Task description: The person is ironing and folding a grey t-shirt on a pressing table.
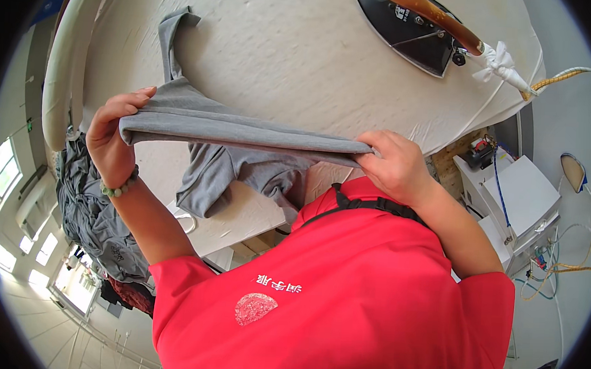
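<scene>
A grey knit garment (pixel 245 132) is stretched sideways between my hands in a long folded band, just above the pale cloth-covered table. My left hand (pixel 113 131), with a bead bracelet at the wrist, grips the band's left end, fingers over its upper edge. At the other end, close to my body, my right hand (pixel 395 168) pinches the fabric between thumb and fingers. One narrow part of the garment runs away to the far left on the table. Looser, crumpled folds hang below the band toward the table's near edge.
On the table's far right rests a black iron (pixel 410 31) with a wooden handle and cloth-wrapped cord. A padded white arm (pixel 65 59) borders the left side. Grey clothes (pixel 97 207) are heaped at the left. A white machine (pixel 519 196) with hoses stands at the right.
</scene>
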The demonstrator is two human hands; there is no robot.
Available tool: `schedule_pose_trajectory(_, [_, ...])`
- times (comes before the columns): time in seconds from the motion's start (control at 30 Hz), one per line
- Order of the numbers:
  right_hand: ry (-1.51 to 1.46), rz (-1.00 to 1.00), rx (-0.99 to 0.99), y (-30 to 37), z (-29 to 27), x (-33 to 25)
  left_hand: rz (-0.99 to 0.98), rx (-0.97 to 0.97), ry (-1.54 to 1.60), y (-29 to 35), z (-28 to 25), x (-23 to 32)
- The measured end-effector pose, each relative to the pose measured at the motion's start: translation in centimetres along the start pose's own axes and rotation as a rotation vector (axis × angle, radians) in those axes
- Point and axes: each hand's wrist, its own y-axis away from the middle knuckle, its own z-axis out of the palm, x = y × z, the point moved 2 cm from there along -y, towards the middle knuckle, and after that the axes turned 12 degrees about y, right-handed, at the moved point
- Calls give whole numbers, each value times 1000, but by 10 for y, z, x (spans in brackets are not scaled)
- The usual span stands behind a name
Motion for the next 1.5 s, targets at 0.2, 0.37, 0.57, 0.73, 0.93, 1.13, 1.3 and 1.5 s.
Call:
schedule_pose_trajectory(0.2, [-77,122,19,-4,-6,-10,-15,22,31,1,-1,-7])
schedule_pose_trajectory(0.37, [-175,343,38,1,-8,-7,-217,153,-44,-34,1,-29])
schedule_pose_trajectory(0.57, [-387,897,-154,23,26,33,-444,-2,-386,-130,52,-108])
schedule_pose_trajectory(0.73, [-626,1049,-79,33,54,62,-239,-5,-926,-153,100,-171])
schedule_pose_trajectory(0.93, [-282,1123,-387,3,31,56,223,234,-1179,-140,128,-172])
schedule_pose_trajectory(1.13, [295,687,-468,-33,18,54,186,307,-906,-85,150,-175])
schedule_pose_trajectory(1.3, [140,469,-116,-142,52,77,172,283,-893,-45,194,-166])
schedule_pose_trajectory(1.5, [77,467,-123,-219,81,101,10,259,-815,-39,207,-174])
